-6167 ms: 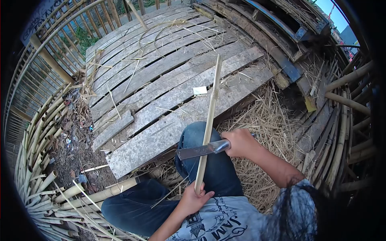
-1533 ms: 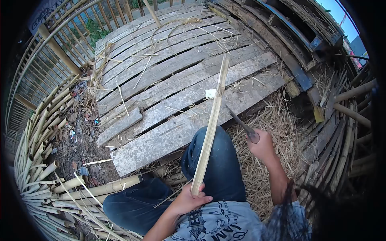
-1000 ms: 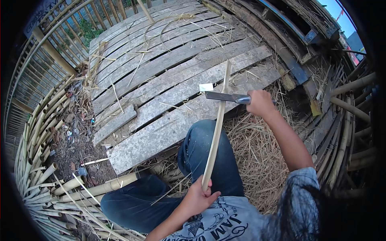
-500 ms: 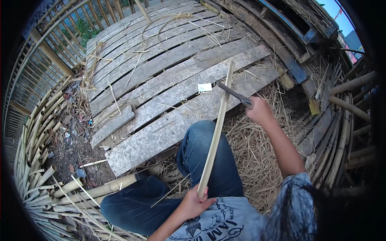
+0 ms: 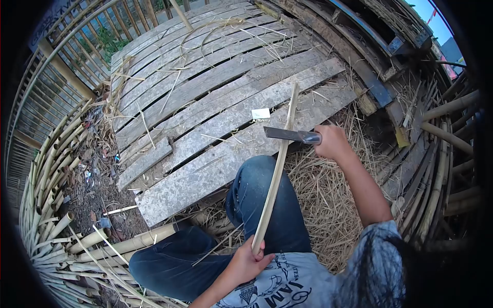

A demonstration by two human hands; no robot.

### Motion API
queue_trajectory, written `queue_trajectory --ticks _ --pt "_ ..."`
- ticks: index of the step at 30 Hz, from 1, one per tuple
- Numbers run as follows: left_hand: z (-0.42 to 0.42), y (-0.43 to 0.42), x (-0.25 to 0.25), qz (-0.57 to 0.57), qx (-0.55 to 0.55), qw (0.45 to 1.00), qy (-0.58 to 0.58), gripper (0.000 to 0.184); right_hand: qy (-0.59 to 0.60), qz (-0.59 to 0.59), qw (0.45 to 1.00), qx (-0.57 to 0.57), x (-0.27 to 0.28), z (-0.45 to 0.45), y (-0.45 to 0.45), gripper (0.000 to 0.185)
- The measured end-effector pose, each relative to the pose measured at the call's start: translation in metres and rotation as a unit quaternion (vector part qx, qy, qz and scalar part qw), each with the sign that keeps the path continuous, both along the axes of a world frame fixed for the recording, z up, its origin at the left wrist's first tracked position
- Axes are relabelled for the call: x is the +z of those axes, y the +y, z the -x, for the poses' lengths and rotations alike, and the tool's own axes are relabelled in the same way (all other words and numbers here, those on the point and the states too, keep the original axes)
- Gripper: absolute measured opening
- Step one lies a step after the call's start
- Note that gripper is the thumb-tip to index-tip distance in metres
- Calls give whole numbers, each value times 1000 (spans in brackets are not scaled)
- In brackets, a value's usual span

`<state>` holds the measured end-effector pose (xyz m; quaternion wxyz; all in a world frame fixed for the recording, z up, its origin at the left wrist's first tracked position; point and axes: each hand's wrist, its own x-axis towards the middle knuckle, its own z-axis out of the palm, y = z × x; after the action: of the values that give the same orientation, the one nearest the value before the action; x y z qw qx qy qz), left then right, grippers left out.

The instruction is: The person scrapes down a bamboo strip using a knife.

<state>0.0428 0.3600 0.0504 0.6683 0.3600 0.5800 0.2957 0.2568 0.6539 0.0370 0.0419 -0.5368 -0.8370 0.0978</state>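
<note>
My left hand (image 5: 247,263) is closed around the lower end of a long split bamboo strip (image 5: 274,193), close to my shirt. The strip slants up over my raised knee (image 5: 259,172), its far end over the wooden slats. In my right hand (image 5: 332,142) is the handle of a machete (image 5: 283,134) with a dark, straight blade. The blade lies across the strip beyond the knee, pointing left with its broad side showing. Whether its edge bites into the strip I cannot tell.
A slatted wooden platform (image 5: 200,138) spreads ahead, with a small white card (image 5: 261,113) and a loose board (image 5: 145,163) on it. Bamboo poles (image 5: 64,224) are piled at the left. Bamboo shavings (image 5: 328,205) cover the ground at the right, beside stacked timber (image 5: 354,56).
The machete has moved down along the strip toward me, and its blade has turned to show more of its broad side. My left hand and the strip have hardly moved.
</note>
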Motion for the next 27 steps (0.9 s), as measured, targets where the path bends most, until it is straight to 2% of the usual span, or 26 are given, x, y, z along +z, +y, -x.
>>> queue_trajectory --ticks 3,6,8,9,12,14,16,18,20,22,24,26,27 --pt "-12 -7 -15 -25 33 998 -37 32 -25 0 1000 0 3 7 0 16" --pt "-10 -14 -31 -74 31 997 -6 32 -40 0 999 25 18 13 -37 22" --pt "-9 -17 -29 -57 24 998 3 32 -69 19 987 146 14 12 -52 29" --pt "-7 -16 -27 -46 11 999 14 32 -84 14 985 149 13 13 -49 26" --pt "-4 -10 -15 -51 15 999 -1 32 17 -76 997 -7 -13 -8 -2 16" --pt "-7 -14 -24 -64 18 998 2 32 -10 -95 995 15 -5 -1 -1 14" --pt "-9 -19 -32 -69 35 997 3 32 29 -34 999 14 4 10 -28 17" --pt "-8 -21 -38 -68 25 997 2 33 -16 -11 994 106 9 13 -44 24" --pt "-9 -20 -36 -66 21 997 21 32 -44 -18 984 169 14 13 -42 22" --pt "-9 -16 -29 -67 8 997 40 32 -9 -62 998 -25 -3 4 -8 19" --pt "-5 -8 -19 -15 17 998 -61 31 -24 -106 994 7 -6 -6 2 15" --pt "-7 -14 -33 -30 35 996 -77 31 -22 -63 998 23 2 5 -8 17" --pt "-8 -17 -38 -50 30 997 -48 31 -20 -59 998 26 6 9 -20 21"
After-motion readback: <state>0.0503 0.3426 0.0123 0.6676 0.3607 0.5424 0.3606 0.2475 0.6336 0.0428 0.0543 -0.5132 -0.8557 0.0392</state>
